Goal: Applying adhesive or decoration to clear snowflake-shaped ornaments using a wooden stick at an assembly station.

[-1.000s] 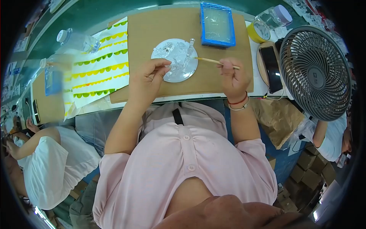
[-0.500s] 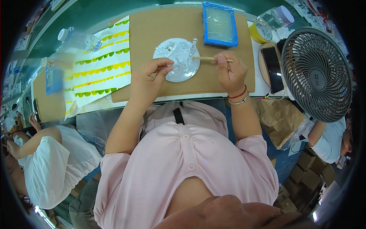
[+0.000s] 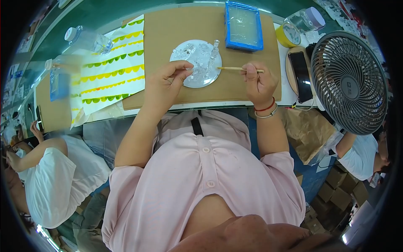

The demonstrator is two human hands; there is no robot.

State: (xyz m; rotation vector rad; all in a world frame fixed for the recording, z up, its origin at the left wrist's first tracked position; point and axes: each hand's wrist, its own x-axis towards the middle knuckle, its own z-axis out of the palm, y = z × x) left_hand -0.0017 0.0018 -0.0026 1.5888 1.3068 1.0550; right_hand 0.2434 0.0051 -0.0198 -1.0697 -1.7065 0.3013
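My left hand [image 3: 168,82] is pinched, thumb to forefinger, over the near left edge of a round white plate [image 3: 191,82]. Whatever lies between those fingertips is too small to make out. Several clear, glassy pieces [image 3: 189,48] rest on the plate, and a longer clear piece [image 3: 215,50] leans over its right side. My right hand [image 3: 261,82], to the right of the plate, grips a thin wooden stick [image 3: 231,68]. The stick's darker tip points left, at the plate's right rim.
Brown cardboard [image 3: 168,25] lies under the plate. Around it are a blue-edged tray [image 3: 243,27], yellow tape roll [image 3: 288,35], phone [image 3: 299,71], grey fan [image 3: 350,86], clear bottle [image 3: 90,40] and patterned sheet [image 3: 113,63]. Co-workers sit at left [image 3: 54,180] and right [image 3: 359,155].
My right hand has moved slightly right with the stick, and its tip has drawn away from the clear pieces to the plate's edge. My left hand keeps its pinch, nearly still.
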